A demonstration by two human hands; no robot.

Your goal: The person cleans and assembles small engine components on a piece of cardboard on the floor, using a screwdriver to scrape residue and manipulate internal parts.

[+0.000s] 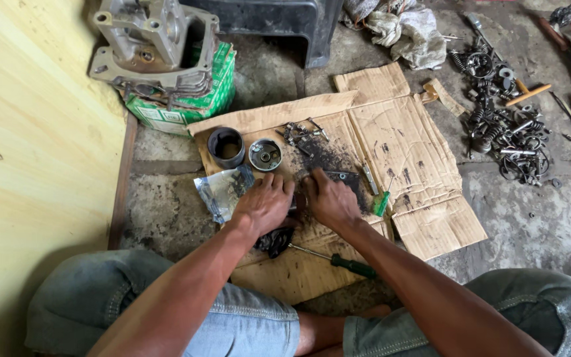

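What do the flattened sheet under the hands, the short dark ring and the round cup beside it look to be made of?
Flattened brown sheet: corrugated cardboard, matte, creased, stained with black grease. Short dark ring: probably metal, a dull grey cylinder sleeve. Round cup: bare metal, with a silvery sheen at its rim. Both hands, left and right, rest on the sheet.

We look steeply down from one head-worn camera, close over our knees, facing the cardboard sheet point(404, 152) on the concrete floor point(536, 225)
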